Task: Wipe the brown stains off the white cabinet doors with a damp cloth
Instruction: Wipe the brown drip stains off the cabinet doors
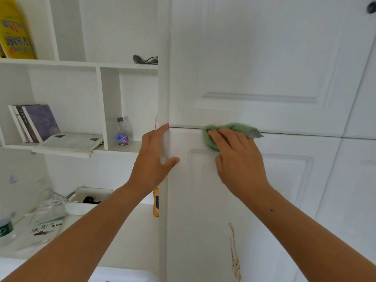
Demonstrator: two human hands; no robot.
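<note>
Cloth point(210, 139) looks soft and limp, best kept bunched, as the right hand point(238, 159) grips it at the lower door's point(203, 200) top edge. Left hand point(152, 161), fingers straight, braces that door's left edge.

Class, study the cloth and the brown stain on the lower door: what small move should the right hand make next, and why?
Probably slide the green cloth down the lower door toward the brown stain. The right hand holds the cloth against the door's top edge, while the streak lies well below it.
</note>
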